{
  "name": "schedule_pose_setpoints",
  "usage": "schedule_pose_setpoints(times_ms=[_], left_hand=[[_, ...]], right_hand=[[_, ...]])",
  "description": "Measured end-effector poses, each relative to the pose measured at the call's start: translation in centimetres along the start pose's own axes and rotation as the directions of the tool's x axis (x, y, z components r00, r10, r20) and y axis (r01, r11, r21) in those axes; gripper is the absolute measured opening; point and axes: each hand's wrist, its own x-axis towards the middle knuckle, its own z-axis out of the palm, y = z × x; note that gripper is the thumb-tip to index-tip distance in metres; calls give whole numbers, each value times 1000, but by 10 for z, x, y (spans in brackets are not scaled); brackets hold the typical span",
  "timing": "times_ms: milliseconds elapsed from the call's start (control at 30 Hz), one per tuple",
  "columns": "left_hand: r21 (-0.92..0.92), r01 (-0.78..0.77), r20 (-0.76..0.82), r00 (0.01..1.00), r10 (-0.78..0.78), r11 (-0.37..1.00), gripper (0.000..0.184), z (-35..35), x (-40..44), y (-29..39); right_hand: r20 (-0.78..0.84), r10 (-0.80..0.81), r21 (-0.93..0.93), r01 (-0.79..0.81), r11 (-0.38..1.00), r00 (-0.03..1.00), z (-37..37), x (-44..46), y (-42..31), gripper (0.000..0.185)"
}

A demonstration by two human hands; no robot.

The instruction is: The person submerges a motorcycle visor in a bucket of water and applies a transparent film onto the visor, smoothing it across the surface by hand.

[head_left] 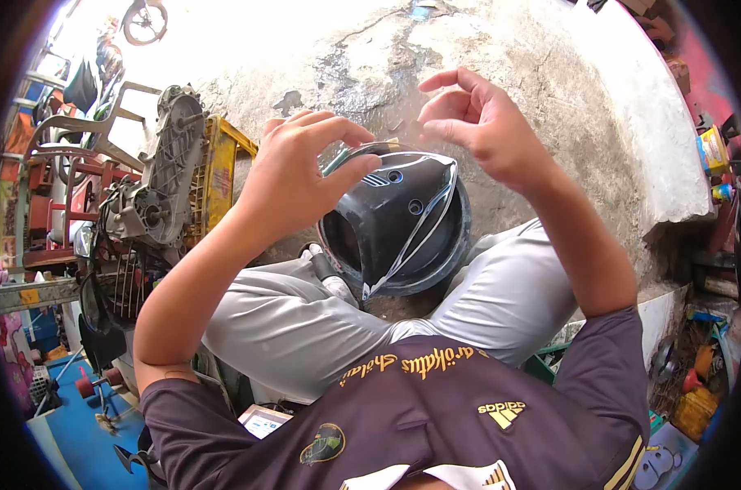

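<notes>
A glossy black curved panel [383,216] with pale edge lines and two round holes lies across a round black basin [462,245] between the person's knees. Above the panel's upper left part is my left hand [309,159], its fingers curved and the thumb apart from them. Beside it, a greenish, see-through edge shows at the panel's top left; whether the hand touches it is unclear. My right hand [485,126] is raised beyond the panel's upper right corner, fingers bent and spread from the thumb, with nothing visible between them.
A metal engine casing [170,171] and a yellow crate [222,163] stand at the left, near a plastic chair [105,126]. Stained concrete floor [542,90] lies ahead. A white ledge [660,139] runs along the right, with assorted parts and containers beyond it.
</notes>
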Motion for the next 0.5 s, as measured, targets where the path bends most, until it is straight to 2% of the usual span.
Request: schedule_pose_setpoints(times_ms=[33, 133, 233, 367, 433, 500], left_hand=[[-80, 36, -8, 999, -37, 996, 25, -1, 1, 7], [-113, 72, -24, 997, -76, 991, 23, -1, 1, 25], [-178, 142, 8, 990, -143, 974, 22, 5, 2, 28], [-226, 151, 40, 989, -146, 962, 19, 20, 1, 20], [-282, 107, -29, 992, -120, 953, 17, 21, 1, 19], [-288, 102, -20, 993, -113, 952, 16, 22, 1, 17]], right_hand=[[4, -7, 1, 7, 1000, 1000, 3, -4, -1, 36], [38, -57, 128, 52, 990, 998, 14, -14, 3, 36], [58, -40, 166, 29, 986, 998, 19, -23, 12, 34], [25, -52, 192, 46, 980, 998, 24, -27, 15, 28], [25, -51, 219, 44, 975, 998, 26, -27, 21, 27], [25, -47, 246, 39, 968, 999, 28, -26, 25, 26]])
